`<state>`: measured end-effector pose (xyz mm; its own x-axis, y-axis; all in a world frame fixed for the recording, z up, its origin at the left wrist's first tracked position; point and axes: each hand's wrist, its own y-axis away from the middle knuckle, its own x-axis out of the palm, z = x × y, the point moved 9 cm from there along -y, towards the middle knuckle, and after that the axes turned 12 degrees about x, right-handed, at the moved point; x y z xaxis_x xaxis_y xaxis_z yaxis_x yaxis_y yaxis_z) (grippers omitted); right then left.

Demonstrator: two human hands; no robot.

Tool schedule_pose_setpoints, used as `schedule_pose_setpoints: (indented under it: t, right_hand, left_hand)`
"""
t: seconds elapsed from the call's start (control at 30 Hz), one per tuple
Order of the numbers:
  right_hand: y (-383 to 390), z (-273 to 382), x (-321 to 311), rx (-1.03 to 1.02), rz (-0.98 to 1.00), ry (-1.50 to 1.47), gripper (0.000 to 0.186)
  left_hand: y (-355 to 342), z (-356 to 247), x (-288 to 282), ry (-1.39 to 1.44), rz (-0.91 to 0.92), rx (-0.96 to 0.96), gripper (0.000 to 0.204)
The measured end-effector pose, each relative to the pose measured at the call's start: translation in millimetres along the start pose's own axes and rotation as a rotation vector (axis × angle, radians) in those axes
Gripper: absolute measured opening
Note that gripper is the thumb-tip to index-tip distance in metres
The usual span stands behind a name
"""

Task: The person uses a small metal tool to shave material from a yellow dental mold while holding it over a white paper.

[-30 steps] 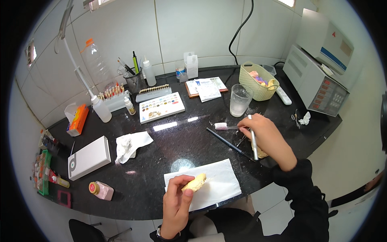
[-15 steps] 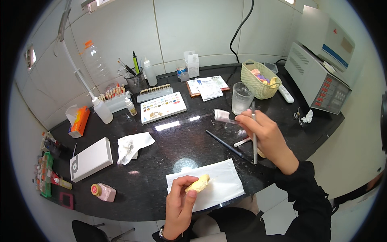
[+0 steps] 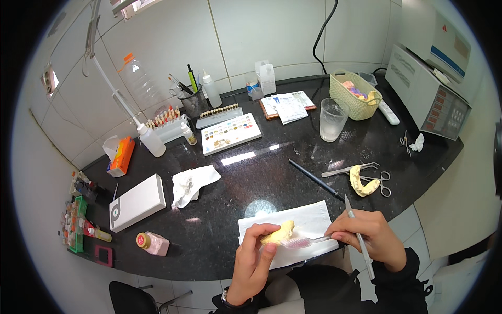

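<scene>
My left hand grips a pale yellow plaster piece above a white paper sheet. My right hand is closed on a clear-handled toothbrush and also holds a silver knife upright across its fingers. The brush head meets the lower edge of the plaster piece. Just beyond my right hand lie a horseshoe-shaped yellow cast, tweezers, scissor-like clamps and a long dark stick.
A glass stands near a basket; a grey machine sits at right. A palette, bottles, tissue box, white box and crumpled tissue occupy the curved black counter.
My right hand has brought the toothbrush and knife down and toward me, onto the plaster piece, uncovering the cast and clamps. The view has shifted slightly.
</scene>
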<state>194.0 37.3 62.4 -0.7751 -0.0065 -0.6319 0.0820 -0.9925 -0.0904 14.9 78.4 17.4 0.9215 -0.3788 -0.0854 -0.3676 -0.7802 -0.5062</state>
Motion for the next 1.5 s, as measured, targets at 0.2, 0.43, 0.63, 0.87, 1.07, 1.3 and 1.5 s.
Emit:
schedule_pose_setpoints:
  t: [0.2, 0.43, 0.63, 0.87, 1.07, 1.3, 1.5]
  right_hand:
    - [3.5, -4.6, -11.9, -0.026, -0.080, -0.068, 0.013]
    - [4.4, -9.5, -2.4, -0.019, -0.041, -0.066, 0.011]
    - [7.7, -6.1, -11.4, -0.016, -0.091, -0.086, 0.011]
    - [12.2, -16.2, -7.9, 0.018, -0.063, -0.058, 0.011]
    - [17.7, -17.9, -25.1, 0.069, -0.152, -0.027, 0.011]
    - [19.4, -27.1, -31.4, 0.101, -0.351, 0.012, 0.017]
    - [16.6, -31.5, -18.8, 0.037, -0.553, 0.161, 0.021]
  left_hand:
    - [0.0, 0.9, 4.9, 0.011, 0.004, 0.003, 0.026]
    - [-0.2, -0.1, 5.9, 0.009, 0.033, 0.013, 0.024]
    - [-0.5, 0.5, 8.1, 0.004, 0.042, -0.003, 0.024]
    - [-1.0, 0.8, 6.9, 0.012, -0.011, -0.019, 0.025]
    - [0.9, 3.5, 2.9, 0.010, -0.048, -0.017, 0.027]
    - [0.4, 3.9, 3.6, 0.008, -0.075, -0.038, 0.027]
    - [-1.4, 5.2, 7.6, -0.014, -0.047, -0.082, 0.027]
